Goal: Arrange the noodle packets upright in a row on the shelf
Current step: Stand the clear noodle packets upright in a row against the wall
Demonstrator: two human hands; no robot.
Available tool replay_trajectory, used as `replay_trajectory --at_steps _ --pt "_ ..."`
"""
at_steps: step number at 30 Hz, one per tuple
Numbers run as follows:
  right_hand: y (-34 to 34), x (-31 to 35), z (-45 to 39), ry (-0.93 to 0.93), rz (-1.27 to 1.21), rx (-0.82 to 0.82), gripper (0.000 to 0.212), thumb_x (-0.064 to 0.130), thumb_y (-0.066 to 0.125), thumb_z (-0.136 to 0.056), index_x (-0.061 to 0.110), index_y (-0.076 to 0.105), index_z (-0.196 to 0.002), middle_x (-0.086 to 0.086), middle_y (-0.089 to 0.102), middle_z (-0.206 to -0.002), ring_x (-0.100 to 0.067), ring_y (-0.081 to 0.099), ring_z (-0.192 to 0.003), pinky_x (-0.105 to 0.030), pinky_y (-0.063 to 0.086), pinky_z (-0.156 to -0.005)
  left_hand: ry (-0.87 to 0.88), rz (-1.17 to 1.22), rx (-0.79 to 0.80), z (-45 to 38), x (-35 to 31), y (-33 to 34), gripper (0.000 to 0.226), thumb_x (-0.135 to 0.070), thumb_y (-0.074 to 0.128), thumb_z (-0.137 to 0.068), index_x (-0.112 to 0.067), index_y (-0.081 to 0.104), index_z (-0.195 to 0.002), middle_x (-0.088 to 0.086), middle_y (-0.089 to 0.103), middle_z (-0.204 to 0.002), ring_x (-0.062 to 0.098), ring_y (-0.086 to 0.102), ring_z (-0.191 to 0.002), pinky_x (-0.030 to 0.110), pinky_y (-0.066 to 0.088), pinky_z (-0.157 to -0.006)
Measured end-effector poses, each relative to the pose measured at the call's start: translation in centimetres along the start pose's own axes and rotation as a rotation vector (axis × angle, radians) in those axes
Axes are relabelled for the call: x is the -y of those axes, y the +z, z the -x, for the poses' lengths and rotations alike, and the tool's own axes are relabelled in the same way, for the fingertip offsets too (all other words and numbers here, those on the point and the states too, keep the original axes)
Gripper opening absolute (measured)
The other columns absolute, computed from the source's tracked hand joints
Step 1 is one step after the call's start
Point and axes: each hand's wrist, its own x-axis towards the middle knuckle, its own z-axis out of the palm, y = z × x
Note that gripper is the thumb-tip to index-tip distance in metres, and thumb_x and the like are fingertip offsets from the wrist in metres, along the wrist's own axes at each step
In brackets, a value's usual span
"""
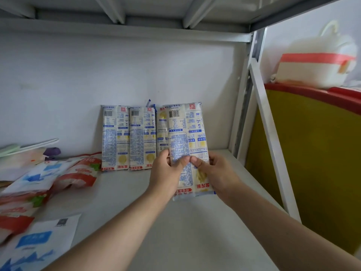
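Observation:
Both my hands hold one white-and-blue noodle packet upright just above the shelf. My left hand grips its left edge and my right hand grips its right edge, thumbs on the front. Behind it three more packets stand upside down against the back wall: one at the left, one in the middle, and a third partly hidden by the held packet.
Red-and-white and blue-and-white bags lie in a heap at the shelf's left. A white metal upright bounds the shelf on the right. Beyond it stand a yellow panel with a red rim and a white container.

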Motion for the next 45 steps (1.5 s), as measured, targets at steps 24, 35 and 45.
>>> replay_trajectory --at_steps 24,35,45 --pt "-11.3 -1.8 -10.9 -0.011 0.016 -0.208 0.025 0.03 0.073 -0.09 0.021 0.071 -0.114 -0.01 0.081 -0.097 -0.034 0.078 -0.085 -0.058 0.061 -0.079 0.389 -0.753 0.184 -4.6 6.0 11.3 0.097 -0.005 0.055 -0.096 -0.035 -0.014 -0.157 -0.007 -0.013 -0.167 0.017 0.009 -0.154 0.03 0.028 -0.119" --pt "-12.7 -5.9 -15.4 0.071 -0.012 -0.218 0.026 0.034 0.077 -0.086 0.026 0.072 -0.111 -0.008 0.081 -0.1 -0.035 0.078 -0.088 -0.063 0.059 -0.084 0.459 -1.003 0.266 -7.4 8.3 12.2 0.071 -0.039 0.038 -0.103 -0.014 0.005 -0.161 0.0 -0.018 -0.168 0.021 -0.008 -0.155 0.037 -0.006 -0.122" --pt "-12.7 -7.3 -17.2 0.061 -0.001 -0.251 0.02 0.03 0.074 -0.089 0.026 0.072 -0.109 -0.005 0.081 -0.098 -0.029 0.079 -0.086 -0.055 0.062 -0.081 0.5 -1.16 0.292 -8.8 8.8 12.9 0.071 -0.042 0.028 -0.107 -0.01 -0.008 -0.159 0.007 -0.029 -0.163 0.021 -0.021 -0.153 0.036 -0.013 -0.122"
